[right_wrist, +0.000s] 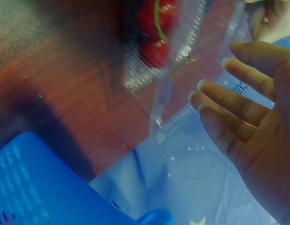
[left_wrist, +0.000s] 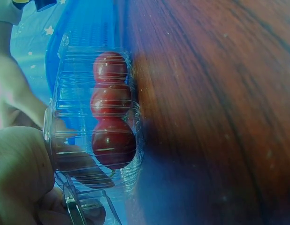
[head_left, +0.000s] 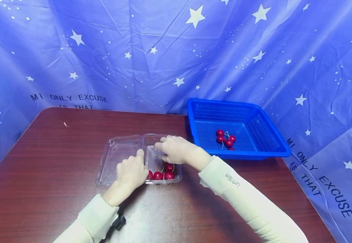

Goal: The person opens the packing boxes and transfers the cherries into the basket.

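A clear plastic clamshell box (head_left: 178, 179) lies with its lid (head_left: 122, 158) folded out to the left. Inside, red cherries (head_left: 158, 176) with green stems sit along the near side and right corner. My left hand (head_left: 132, 171) grips the box where lid and base meet; in the left wrist view, fingers show through the clear wall beside three cherries (left_wrist: 110, 103). Over the base's far part hovers my right hand (head_left: 177, 150). Its fingers are spread and loosely bent in the right wrist view, with nothing between them, and two cherries (right_wrist: 154, 35) lie beyond.
A blue perforated basket (head_left: 255, 155) stands right of the box, with several cherries (head_left: 224, 138) in it. A small pale scrap (head_left: 66, 124) lies at the table's far left. Starry blue cloth (head_left: 151, 67) hangs behind the brown table (head_left: 42, 189).
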A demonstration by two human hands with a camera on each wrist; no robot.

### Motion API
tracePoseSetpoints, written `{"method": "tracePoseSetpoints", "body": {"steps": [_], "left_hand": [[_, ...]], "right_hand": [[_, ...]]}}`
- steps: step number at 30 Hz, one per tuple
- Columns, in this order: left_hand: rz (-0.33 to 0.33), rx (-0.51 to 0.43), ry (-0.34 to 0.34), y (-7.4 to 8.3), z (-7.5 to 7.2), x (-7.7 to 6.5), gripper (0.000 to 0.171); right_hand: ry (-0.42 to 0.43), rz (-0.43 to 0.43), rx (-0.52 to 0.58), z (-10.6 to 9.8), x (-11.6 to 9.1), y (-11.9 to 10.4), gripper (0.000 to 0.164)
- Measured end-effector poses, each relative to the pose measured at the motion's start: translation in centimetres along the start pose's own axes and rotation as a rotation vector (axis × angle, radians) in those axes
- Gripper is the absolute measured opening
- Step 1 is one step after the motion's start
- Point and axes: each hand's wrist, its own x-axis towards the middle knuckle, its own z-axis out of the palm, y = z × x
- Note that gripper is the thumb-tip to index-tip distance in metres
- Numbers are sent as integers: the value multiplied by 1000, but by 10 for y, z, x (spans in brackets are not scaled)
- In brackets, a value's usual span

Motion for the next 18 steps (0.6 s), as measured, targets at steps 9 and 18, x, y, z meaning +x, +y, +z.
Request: {"method": "tracePoseSetpoints", "body": {"steps": [9, 18], "left_hand": [[2, -3, 7, 0, 1, 0, 24], [4, -7, 7, -1, 2, 0, 23]], "right_hand": [[-18, -19, -54, 17, 2, -4, 23], [-47, -21, -72, 25, 3, -7, 19]]}}
